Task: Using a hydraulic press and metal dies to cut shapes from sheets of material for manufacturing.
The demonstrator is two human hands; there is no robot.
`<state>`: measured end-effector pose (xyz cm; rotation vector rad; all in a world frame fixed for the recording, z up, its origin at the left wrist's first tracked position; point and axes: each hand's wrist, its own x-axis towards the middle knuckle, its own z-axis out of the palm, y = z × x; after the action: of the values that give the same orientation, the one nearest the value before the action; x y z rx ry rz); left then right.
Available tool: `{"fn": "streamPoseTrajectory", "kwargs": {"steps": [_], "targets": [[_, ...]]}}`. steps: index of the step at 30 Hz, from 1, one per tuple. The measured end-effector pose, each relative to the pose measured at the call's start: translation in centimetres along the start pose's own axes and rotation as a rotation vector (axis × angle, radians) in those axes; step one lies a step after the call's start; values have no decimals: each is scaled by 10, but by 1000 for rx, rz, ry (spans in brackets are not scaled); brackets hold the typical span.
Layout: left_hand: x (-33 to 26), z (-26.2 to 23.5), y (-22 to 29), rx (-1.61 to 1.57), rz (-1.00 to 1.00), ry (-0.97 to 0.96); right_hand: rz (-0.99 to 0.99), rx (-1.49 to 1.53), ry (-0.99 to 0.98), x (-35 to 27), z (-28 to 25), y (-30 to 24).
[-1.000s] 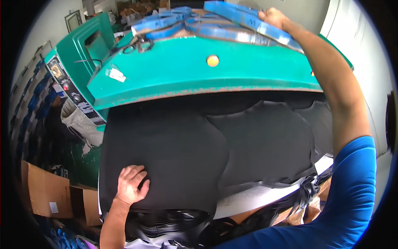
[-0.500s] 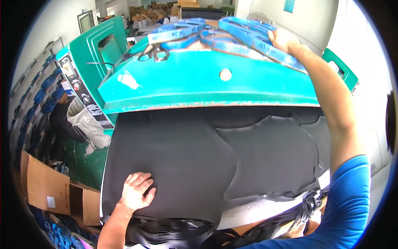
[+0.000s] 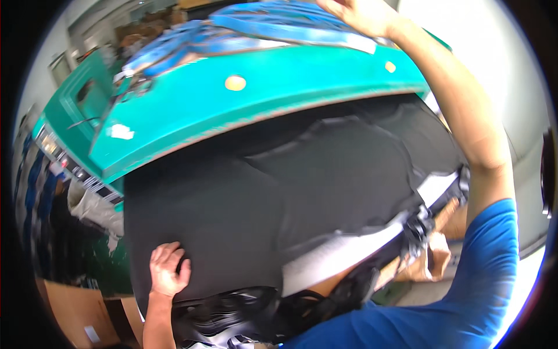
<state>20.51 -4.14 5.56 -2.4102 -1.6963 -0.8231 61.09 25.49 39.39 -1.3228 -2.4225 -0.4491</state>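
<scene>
Landmark: large teal-green metal press head (image 3: 256, 110), tilted across the upper half of the view, with a round yellow disc on its front face.
Sheet: wide black soft foam-like sheet (image 3: 232, 221), lying flat on the machine bed directly under the teal-green press head and reaching out toward the person; a second black layer overlaps it below the head's right part.
Left hand: left hand (image 3: 168, 270) rests palm down on the near left corner of the black sheet, well below the press head; fingers spread flat, grip released, pressing and closing on nothing.
Right hand: right hand (image 3: 363, 16) is raised to the top of the press head, on the blue flat strip-steel cutting frames (image 3: 279, 26) stacked there; the pictures do not show whether the fingers close round a frame.
Handling: the sheet looks light, limp and pliable, likely to wrinkle or drag if pulled from one point; a flat palm or a pinch at the free near edge seems the safest hold.
Surroundings: brown cardboard boxes (image 3: 75, 308) stand below and left of the press head; loose black offcuts (image 3: 232, 308) hang beneath the sheet's near edge.
</scene>
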Motion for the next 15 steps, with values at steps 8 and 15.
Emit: {"fn": "streamPoseTrajectory", "kwargs": {"steps": [8, 15], "targets": [[26, 0, 29, 56, -130, -199, 59, 85, -18, -213, 12, 142], [84, 44, 190, -93, -306, 2, 264, 246, -286, -395, 96, 253]]}}
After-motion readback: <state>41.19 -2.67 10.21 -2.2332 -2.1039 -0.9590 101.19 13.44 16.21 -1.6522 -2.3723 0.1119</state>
